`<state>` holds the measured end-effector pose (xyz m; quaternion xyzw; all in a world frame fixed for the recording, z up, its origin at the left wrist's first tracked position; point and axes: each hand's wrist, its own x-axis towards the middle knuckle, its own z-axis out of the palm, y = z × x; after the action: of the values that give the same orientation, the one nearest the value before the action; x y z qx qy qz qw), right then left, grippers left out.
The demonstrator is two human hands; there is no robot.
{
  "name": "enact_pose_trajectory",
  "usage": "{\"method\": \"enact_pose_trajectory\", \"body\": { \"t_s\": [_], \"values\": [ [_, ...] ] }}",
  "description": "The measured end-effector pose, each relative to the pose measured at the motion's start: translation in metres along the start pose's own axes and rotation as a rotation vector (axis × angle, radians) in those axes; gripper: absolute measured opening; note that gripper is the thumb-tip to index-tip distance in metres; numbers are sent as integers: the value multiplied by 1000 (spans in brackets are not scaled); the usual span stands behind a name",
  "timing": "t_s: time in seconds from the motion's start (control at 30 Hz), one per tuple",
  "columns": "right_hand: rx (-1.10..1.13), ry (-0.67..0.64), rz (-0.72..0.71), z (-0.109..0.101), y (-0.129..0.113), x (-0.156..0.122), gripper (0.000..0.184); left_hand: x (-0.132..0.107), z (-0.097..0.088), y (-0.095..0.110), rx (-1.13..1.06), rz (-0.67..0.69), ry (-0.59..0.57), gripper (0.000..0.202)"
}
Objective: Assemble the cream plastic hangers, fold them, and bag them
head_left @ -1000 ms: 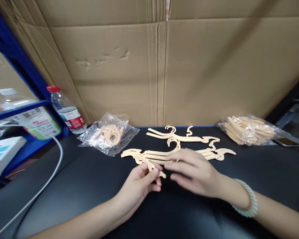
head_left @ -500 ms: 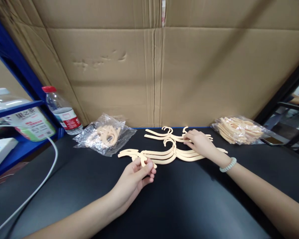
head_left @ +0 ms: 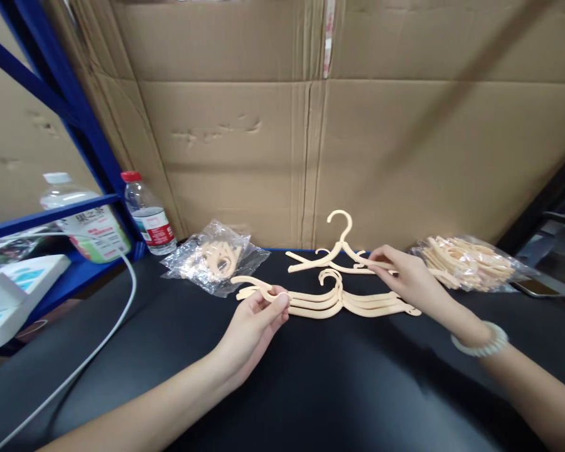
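My left hand [head_left: 257, 329] is closed, thumb against fingers, on a cream plastic hanger hook [head_left: 252, 281]; its curved end points left. Just behind my fingertips lies a row of several cream hangers [head_left: 358, 309], nested with their hooks together. Farther back, my right hand [head_left: 402, 273] pinches the right arm of a cream hanger [head_left: 343, 233], which is raised with its hook upward against the cardboard. Part of another hanger shows beneath it, mostly covered. My right fingers hide the grip point.
Clear plastic bags of cream parts lie at the back left [head_left: 216, 257] and back right [head_left: 471, 260]. A red-capped bottle [head_left: 150, 216] stands beside a blue shelf frame [head_left: 98, 204]. A white cable [head_left: 130, 295] crosses the left side. A phone [head_left: 539, 287] rests at far right.
My right hand has gripped a hanger from the back group and tilted it up, hook raised. My left hand still holds the hook, turned slightly. The view has shifted.
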<state>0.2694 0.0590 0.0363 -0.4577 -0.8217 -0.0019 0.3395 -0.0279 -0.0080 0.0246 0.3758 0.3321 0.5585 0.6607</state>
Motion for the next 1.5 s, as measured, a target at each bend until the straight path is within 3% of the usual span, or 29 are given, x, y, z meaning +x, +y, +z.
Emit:
{"method": "enact_pose_trajectory", "body": {
  "t_s": [0.3,0.6,0.8,1.13,1.5],
  "values": [
    [123,-14,-116,-11,-20,-26,17,5,-7,4,-43,-2,15,17],
    [138,28,-134,-16,-22,-29,16,5,-6,12,-87,-69,-130,14],
    [148,31,-95,-18,-23,-29,15,6,-6,11,-119,-82,-110,14],
    [131,83,-158,-16,-27,-29,16,6,-9,5,-99,-105,-79,19],
    [102,82,-202,-6,-33,-31,20,5,-11,0,-18,-91,53,20]
  ]
}}
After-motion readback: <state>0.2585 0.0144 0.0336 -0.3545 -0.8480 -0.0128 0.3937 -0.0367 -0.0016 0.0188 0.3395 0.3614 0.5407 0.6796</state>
